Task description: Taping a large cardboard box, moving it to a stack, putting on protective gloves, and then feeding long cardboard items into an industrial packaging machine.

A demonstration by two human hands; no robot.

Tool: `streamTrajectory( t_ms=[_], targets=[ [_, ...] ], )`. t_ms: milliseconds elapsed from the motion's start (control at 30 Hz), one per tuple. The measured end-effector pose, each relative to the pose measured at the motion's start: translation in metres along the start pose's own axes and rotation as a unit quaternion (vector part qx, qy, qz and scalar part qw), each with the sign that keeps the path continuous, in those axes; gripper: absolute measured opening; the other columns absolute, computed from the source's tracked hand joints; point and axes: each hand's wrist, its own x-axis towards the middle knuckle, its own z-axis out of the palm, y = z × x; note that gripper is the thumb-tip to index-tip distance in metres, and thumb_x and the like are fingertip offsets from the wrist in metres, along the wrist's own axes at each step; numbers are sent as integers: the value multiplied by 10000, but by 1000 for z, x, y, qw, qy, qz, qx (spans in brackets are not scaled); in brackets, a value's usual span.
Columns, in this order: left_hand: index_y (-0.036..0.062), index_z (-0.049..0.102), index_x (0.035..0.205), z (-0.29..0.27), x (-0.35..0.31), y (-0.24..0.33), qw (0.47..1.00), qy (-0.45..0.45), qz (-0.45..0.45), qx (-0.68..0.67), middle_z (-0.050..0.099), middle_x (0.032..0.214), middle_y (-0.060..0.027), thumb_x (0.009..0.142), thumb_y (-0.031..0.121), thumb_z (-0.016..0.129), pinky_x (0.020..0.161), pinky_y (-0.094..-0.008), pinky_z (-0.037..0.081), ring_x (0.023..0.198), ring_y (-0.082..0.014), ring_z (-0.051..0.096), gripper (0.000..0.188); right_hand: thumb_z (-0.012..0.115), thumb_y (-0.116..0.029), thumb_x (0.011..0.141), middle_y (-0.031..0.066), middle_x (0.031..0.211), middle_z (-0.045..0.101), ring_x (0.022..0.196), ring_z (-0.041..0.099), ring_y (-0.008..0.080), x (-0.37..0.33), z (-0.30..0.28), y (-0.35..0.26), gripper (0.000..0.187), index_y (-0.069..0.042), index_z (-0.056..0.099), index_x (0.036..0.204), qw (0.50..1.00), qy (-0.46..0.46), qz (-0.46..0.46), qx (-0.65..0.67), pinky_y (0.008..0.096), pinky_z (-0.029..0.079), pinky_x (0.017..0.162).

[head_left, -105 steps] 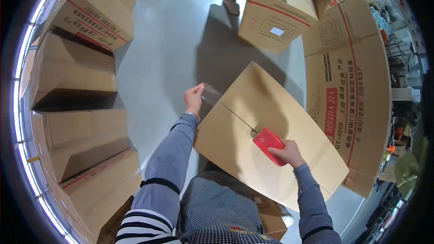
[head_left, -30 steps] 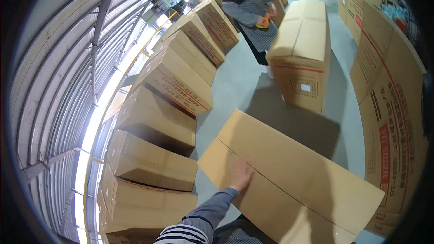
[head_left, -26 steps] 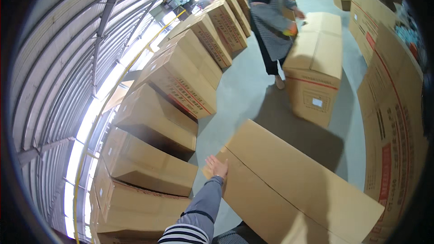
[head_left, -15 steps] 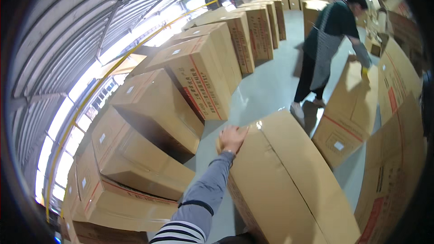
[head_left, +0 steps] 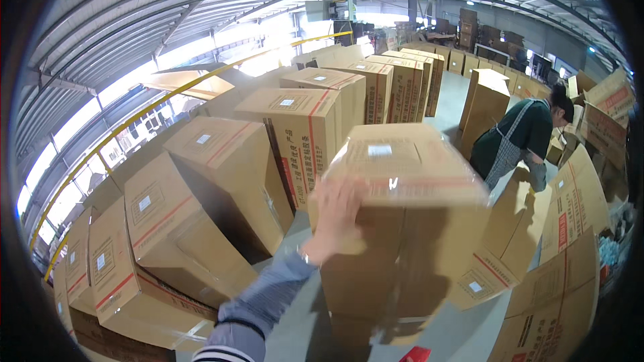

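A large cardboard box [head_left: 376, 248] stands tall right in front of me, its taped top end [head_left: 409, 144] showing a white label and a red line. My left hand [head_left: 335, 218], smeared by motion, grips this box at its upper left corner, with the fingers over the edge. My right hand is not in view. At the lower edge of the picture, below the box, a small red piece [head_left: 416, 354] shows; its kind cannot be made out.
A curved row of upright cardboard boxes [head_left: 221, 151] runs along my left into the distance. At the right, a person [head_left: 513, 137] in a dark top and checked apron bends over a leaning box [head_left: 516, 214]. More boxes [head_left: 550, 302] stand at the near right. Grey floor [head_left: 483, 322] shows between them.
The box in front of me has swung from lying away from me to standing up, with my left hand on its corner. My view has risen. The other person bends lower.
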Motion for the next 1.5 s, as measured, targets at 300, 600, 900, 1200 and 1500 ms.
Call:
streamTrajectory(
  t_ms=[300, 600, 900, 1200, 1500],
  targets=[
    [245, 307, 1544, 142, -110, -5, 973, -219, -57, 54, 241, 1608, -119, 753, 196, 676, 1071, -782, 54, 1489, -375, 173, 875, 652, -191, 906, 98, 1303, 584, 1174, 561, 227, 75, 7, -56, 534, -57, 504, 1402, 998, 39, 3, 49, 369, 450, 1001],
    [273, 433, 1470, 216, -32, -35, 981, -157, -96, 65, 345, 1552, -79, 789, 111, 595, 1083, -768, 4, 1453, -352, 269, 719, 664, -192, 912, 85, 1336, 570, 1196, 547, 211, 192, 60, -132, 561, -62, 482, 1427, 996, 9, 53, 74, 352, 443, 1013],
    [260, 428, 1473, 320, 118, -136, 987, -109, -115, 2, 333, 1560, -76, 793, 68, 570, 1074, -785, 14, 1457, -366, 253, 721, 676, -193, 919, 72, 1369, 555, 1217, 533, 195, 349, 134, -264, 589, -67, 461, 1453, 997, -42, 9, 63, 334, 435, 1024],
    [157, 323, 1520, 511, 397, -239, 919, -125, -374, -22, 215, 1605, -181, 930, 349, 581, 1108, -724, 178, 1478, -364, 220, 672, 705, -210, 908, 39, 1181, 646, 1036, 614, 161, 426, 208, -333, 475, -64, 570, 1340, 991, -72, -111, 3, 326, 503, 898],
    [148, 453, 1467, 593, 161, -139, 744, -558, -286, -230, 300, 1587, -167, 944, 487, 523, 1153, -656, 157, 1482, -374, 223, 627, 707, -251, 903, 94, 1111, 678, 989, 646, 209, 337, 152, -226, 453, 10, 596, 1256, 981, 130, 58, 132, 357, 521, 896]
  ],
)
